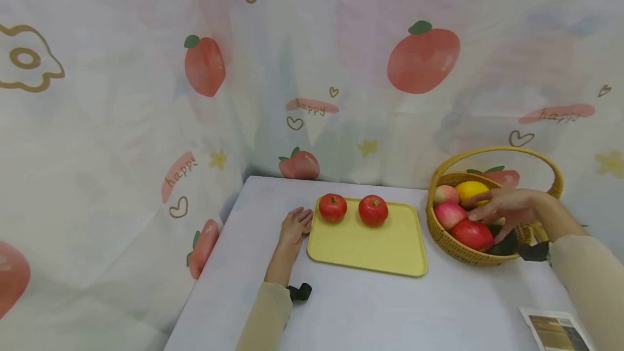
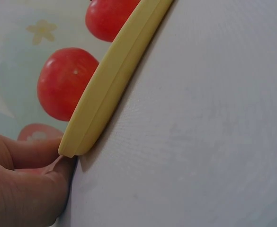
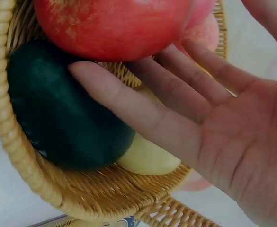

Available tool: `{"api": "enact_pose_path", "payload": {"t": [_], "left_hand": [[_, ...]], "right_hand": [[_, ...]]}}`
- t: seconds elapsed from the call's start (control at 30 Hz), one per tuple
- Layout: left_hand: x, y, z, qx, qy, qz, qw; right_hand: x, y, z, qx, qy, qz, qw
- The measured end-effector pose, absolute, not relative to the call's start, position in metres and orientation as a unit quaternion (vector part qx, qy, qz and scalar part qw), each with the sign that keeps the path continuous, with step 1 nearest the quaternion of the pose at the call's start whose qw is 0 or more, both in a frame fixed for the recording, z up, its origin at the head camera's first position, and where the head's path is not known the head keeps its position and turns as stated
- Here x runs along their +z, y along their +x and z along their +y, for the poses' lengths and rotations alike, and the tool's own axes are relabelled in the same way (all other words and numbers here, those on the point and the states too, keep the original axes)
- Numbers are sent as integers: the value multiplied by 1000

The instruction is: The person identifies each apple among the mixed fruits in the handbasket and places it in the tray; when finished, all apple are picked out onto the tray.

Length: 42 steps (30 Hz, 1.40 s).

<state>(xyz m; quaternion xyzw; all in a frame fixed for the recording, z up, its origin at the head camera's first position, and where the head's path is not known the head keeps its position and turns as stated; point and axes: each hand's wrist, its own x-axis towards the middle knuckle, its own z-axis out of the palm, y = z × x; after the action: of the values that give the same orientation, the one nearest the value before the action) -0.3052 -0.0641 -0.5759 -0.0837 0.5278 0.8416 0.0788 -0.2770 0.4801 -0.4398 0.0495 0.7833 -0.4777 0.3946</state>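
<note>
Basket (image 1: 446, 244) of fruit (image 1: 472, 235) (right hand (image 1: 512, 207) within), tray (image 1: 365, 251) with two red fruits (image 1: 373, 211)

Soft diffuse lt, faint shadows on tbl (image 1: 390, 307), wrist views dimmer, R slightly blurry

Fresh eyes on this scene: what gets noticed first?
Likely the two round, glossy red fruits, side by side toward the far edge of a pale yellow rectangular tray, with the left hand at its left edge. Next, the tan woven basket with an arched handle, right of the tray, where the right hand reaches in among colourful fruit. Behind everything, a pale backdrop printed with big red-orange peaches also draws the eye.
</note>
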Motion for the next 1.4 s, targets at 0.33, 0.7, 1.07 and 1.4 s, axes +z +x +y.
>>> {"api": "enact_pose_path", "payload": {"t": [0.33, 0.7, 1.07, 1.4], "left_hand": [[-578, -306, -63, 838, -85, 533, 82], [-578, -305, -63, 836, -83, 536, 83], [-577, -306, -64, 838, -87, 533, 83], [-577, -306, -63, 840, -91, 530, 79]], "right_hand": [[-449, -279, 480, -457, 34, 785, 416], [-453, -275, 477, -440, 26, 806, 394], [-439, -265, 486, -470, -11, 804, 365], [-426, -249, 484, -475, -98, 833, 265]]}}
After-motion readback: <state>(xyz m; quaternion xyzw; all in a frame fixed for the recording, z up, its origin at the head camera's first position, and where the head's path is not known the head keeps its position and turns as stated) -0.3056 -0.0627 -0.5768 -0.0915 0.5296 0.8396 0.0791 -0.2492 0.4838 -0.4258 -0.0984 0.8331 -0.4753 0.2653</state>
